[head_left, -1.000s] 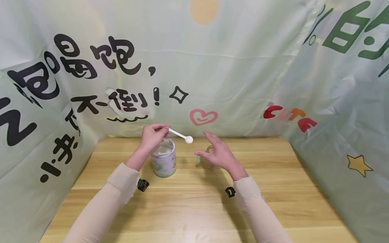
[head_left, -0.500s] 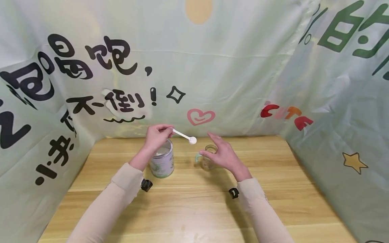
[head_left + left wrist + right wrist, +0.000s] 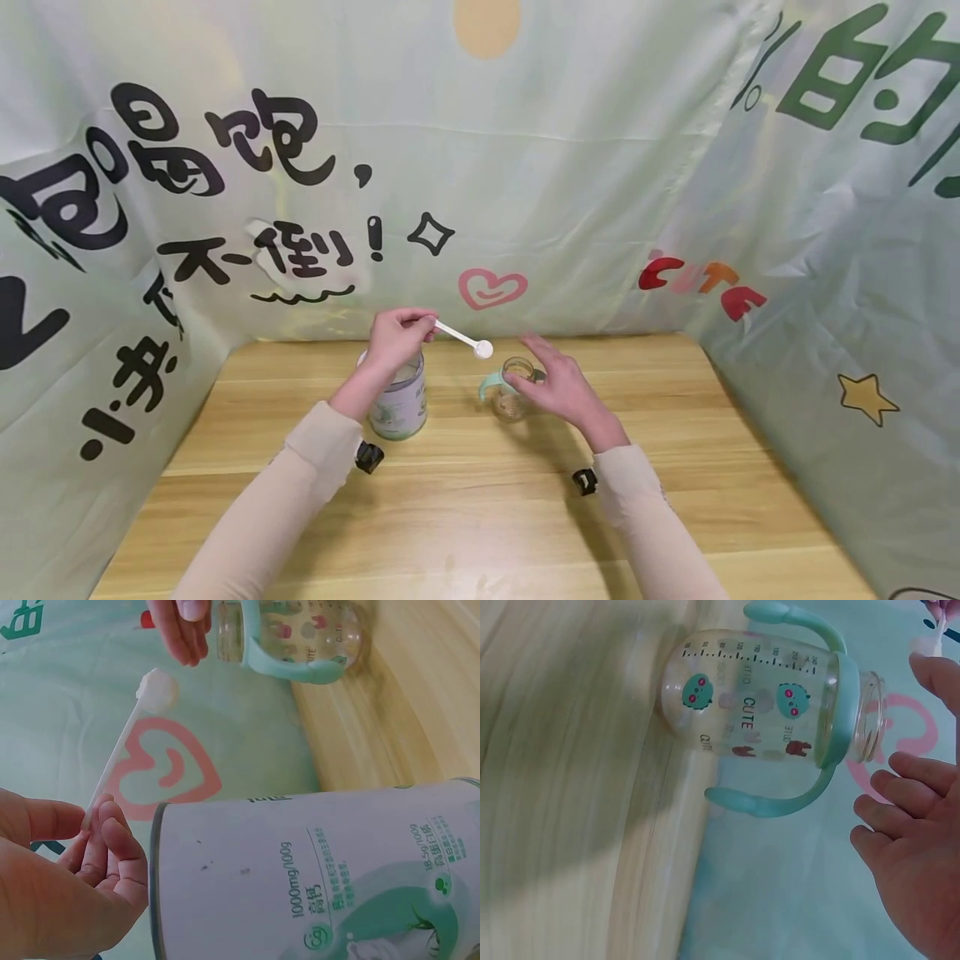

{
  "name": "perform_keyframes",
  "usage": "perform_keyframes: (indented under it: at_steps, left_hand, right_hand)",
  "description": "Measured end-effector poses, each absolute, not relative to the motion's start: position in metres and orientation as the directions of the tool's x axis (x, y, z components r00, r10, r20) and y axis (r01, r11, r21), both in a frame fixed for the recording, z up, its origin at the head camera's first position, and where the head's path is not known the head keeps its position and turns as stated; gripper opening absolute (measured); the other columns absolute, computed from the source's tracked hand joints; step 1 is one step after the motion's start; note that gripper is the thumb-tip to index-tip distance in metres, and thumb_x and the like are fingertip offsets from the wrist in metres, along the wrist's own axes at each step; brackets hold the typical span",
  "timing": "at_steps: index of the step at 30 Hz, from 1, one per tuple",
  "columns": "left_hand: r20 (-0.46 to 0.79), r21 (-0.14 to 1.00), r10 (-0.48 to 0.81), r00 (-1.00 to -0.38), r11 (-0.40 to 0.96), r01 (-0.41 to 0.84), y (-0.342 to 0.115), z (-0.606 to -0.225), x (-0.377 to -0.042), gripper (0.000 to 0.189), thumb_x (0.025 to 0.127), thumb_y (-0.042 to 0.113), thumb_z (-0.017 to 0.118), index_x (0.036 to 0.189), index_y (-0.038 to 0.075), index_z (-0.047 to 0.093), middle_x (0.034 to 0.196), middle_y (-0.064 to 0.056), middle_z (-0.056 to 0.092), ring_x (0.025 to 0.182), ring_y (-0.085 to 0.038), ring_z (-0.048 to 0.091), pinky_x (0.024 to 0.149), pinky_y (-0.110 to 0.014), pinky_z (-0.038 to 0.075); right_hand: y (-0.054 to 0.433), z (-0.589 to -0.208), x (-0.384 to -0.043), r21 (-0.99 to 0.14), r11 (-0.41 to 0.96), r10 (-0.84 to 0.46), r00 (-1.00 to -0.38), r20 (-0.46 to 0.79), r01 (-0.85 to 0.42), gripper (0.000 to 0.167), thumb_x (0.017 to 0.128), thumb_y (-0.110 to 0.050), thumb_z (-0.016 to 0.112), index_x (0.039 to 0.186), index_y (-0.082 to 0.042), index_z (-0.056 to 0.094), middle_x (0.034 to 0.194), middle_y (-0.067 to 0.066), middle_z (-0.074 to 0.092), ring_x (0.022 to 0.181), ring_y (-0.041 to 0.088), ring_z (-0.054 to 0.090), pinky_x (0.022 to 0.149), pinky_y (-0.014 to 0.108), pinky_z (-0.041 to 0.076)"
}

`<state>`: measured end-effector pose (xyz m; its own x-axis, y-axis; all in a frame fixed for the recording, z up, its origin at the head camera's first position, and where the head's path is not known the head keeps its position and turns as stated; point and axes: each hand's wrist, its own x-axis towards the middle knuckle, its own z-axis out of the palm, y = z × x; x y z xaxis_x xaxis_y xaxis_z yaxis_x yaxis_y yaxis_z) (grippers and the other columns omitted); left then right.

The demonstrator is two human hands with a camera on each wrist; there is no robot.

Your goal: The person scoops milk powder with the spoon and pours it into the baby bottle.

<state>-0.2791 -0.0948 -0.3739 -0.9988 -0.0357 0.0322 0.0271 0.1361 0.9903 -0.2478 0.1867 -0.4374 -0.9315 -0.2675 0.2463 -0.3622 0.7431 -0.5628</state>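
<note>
My left hand (image 3: 399, 340) pinches the end of a white measuring scoop (image 3: 483, 349) between thumb and fingers, beside and above the open rim of a milk powder can (image 3: 400, 412). White powder fills the scoop's bowl (image 3: 158, 690), which points right toward the bottle. A clear baby bottle (image 3: 750, 705) with mint-green handles and no lid stands upright on the table. My right hand (image 3: 561, 385) hovers by the bottle's neck, fingers spread and fairly straight, holding nothing. In the head view this hand covers part of the bottle.
The wooden table (image 3: 480, 517) stretches in front of both arms. Behind it and along both sides hangs a pale green printed cloth (image 3: 585, 208). A small black camera mount (image 3: 369, 457) sits at the left wrist, another black mount (image 3: 584, 481) at the right.
My left hand has carried the filled scoop rightward, from over the can closer to the bottle. My right hand has shifted slightly right, and more of the bottle shows.
</note>
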Motion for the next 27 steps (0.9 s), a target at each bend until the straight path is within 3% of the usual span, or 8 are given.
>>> perform_keyframes:
  at_steps: [7,15,22,27]
  left_hand:
    - [0.022,0.989,-0.013,-1.0,0.144,0.02,-0.087,-0.371,-0.278,0.022,0.102,0.01,0.068,0.119,-0.001,0.077,0.095,-0.015,0.08,0.071,-0.006,0.065,0.058,-0.015,0.048]
    - [0.031,0.989,0.001,-1.0,0.142,0.031,-0.079,-0.372,-0.278,0.021,0.101,0.008,0.068,0.117,-0.002,0.077,0.085,-0.005,0.078,0.071,-0.007,0.066,0.058,-0.015,0.048]
    - [0.041,0.991,0.02,-0.999,0.13,0.043,-0.07,-0.375,-0.279,0.021,0.101,0.008,0.068,0.116,-0.003,0.077,0.095,-0.018,0.079,0.074,-0.012,0.069,0.06,-0.016,0.05]
    - [0.057,0.988,0.022,-0.998,0.139,0.06,-0.064,-0.377,-0.279,0.02,0.1,0.006,0.069,0.115,-0.004,0.077,0.097,-0.021,0.079,0.07,-0.007,0.067,0.061,-0.016,0.051]
  right_hand:
    - [0.192,-0.441,-0.245,-0.547,0.759,-0.264,-0.935,0.237,-0.353,0.076,0.098,-0.047,0.072,0.158,-0.008,0.046,0.163,0.021,0.045,0.152,0.041,0.042,0.124,0.058,0.035]
    - [0.197,-0.446,-0.244,-0.55,0.759,-0.269,-0.937,0.222,-0.348,0.08,0.097,-0.049,0.071,0.159,-0.005,0.044,0.163,0.021,0.045,0.152,0.041,0.043,0.124,0.055,0.037]
    - [0.2,-0.453,-0.244,-0.539,0.769,-0.26,-0.938,0.228,-0.344,0.081,0.096,-0.05,0.072,0.156,-0.002,0.047,0.161,0.024,0.047,0.15,0.044,0.044,0.123,0.057,0.037]
    - [0.201,-0.456,-0.242,-0.528,0.77,-0.266,-0.932,0.245,-0.358,0.08,0.095,-0.046,0.076,0.154,0.001,0.049,0.159,0.024,0.049,0.149,0.043,0.046,0.124,0.055,0.038]
